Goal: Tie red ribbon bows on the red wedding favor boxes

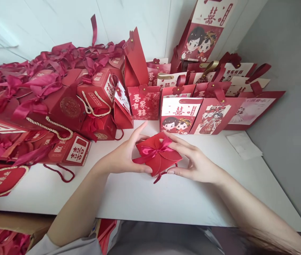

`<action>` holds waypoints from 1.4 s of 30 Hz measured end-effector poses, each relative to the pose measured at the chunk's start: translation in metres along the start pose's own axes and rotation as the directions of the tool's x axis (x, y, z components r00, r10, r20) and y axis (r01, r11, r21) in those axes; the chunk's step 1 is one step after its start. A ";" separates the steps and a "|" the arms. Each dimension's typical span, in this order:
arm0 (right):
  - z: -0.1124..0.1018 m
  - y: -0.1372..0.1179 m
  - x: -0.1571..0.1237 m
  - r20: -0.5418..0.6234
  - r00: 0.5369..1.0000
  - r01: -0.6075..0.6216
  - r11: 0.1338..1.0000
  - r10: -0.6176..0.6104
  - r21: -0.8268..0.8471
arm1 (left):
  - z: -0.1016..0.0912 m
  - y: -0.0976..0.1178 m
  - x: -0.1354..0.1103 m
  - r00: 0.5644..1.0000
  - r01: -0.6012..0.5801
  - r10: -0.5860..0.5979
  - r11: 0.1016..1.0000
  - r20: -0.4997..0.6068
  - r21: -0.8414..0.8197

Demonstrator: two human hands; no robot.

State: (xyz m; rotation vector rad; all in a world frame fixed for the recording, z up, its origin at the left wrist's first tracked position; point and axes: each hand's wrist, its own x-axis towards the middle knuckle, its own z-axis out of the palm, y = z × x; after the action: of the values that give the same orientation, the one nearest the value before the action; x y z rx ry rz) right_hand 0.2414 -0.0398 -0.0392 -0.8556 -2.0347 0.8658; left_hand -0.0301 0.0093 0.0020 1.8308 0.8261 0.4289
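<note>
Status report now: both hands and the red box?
Left hand and right hand both grip small red box. Ribbon bow on top. Gift bags stand close behind.

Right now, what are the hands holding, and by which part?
A small red gift box with a ribbon bow; the left hand grips its left side, the right hand its right side.

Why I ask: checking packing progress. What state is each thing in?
Red favor box, closed, bow tied, held by both hands.
Left hand, gripping the box's left side.
Right hand, gripping its right side.
Cartoon-couple gift bags, standing upright in rows.
Ribboned boxes, heaped at left, some tipped over.
White paper sheet, lying flat on the table.
</note>
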 end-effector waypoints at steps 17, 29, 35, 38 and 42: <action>-0.004 0.023 0.003 0.143 0.979 -0.185 0.921 0.144 0.343 | -0.010 -0.023 0.007 0.989 0.102 -0.067 0.954 0.134 -0.282; 0.009 0.024 0.007 -0.322 0.946 -0.013 0.998 0.034 0.067 | 0.005 -0.020 0.017 0.922 0.024 -0.066 0.993 -0.381 -0.113; 0.008 0.020 0.008 -0.390 0.921 -0.013 1.000 0.008 -0.010 | 0.001 -0.003 0.008 0.963 0.017 -0.062 0.985 -0.263 -0.171; 0.008 0.018 0.008 -0.418 0.908 -0.028 0.999 0.032 0.014 | 0.000 0.011 -0.001 0.995 0.094 -0.097 0.990 -0.027 -0.108; 0.009 0.017 0.008 -0.419 0.908 -0.012 0.999 0.032 0.049 | 0.005 0.020 -0.005 0.986 0.152 -0.149 0.988 0.076 -0.038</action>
State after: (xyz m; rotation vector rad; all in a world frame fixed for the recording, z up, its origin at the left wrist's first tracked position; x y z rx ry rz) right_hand 0.2345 -0.0265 -0.0539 -0.9494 -1.6258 0.6667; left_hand -0.0232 -0.0023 0.0185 1.7203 0.8910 0.2802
